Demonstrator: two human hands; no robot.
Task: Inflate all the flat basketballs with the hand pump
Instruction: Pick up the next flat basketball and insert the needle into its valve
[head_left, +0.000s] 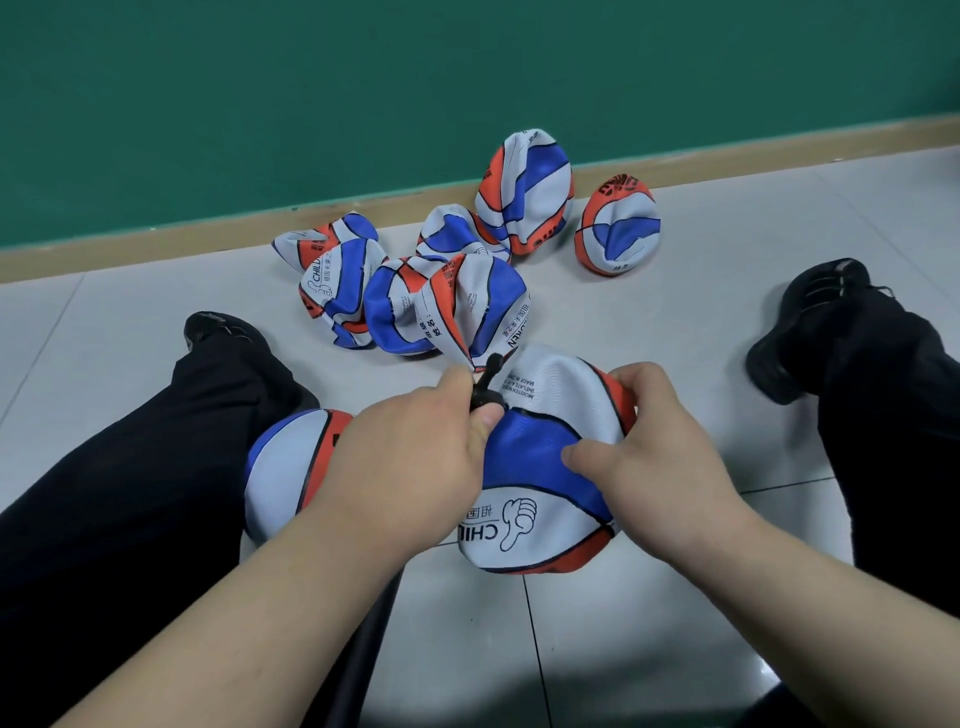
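A flat red, white and blue basketball lies on the floor between my legs. My right hand grips its right side, thumb pressed into the blue panel. My left hand pinches the black pump nozzle at the ball's top. The black pump body runs under my left forearm, mostly hidden. A rounder ball sits behind my left hand. Several flat balls are piled farther out.
My legs in black trousers and black shoes spread to either side on the grey tiled floor. A green wall with a tan skirting strip stands behind the pile. Two folded balls lean near the wall.
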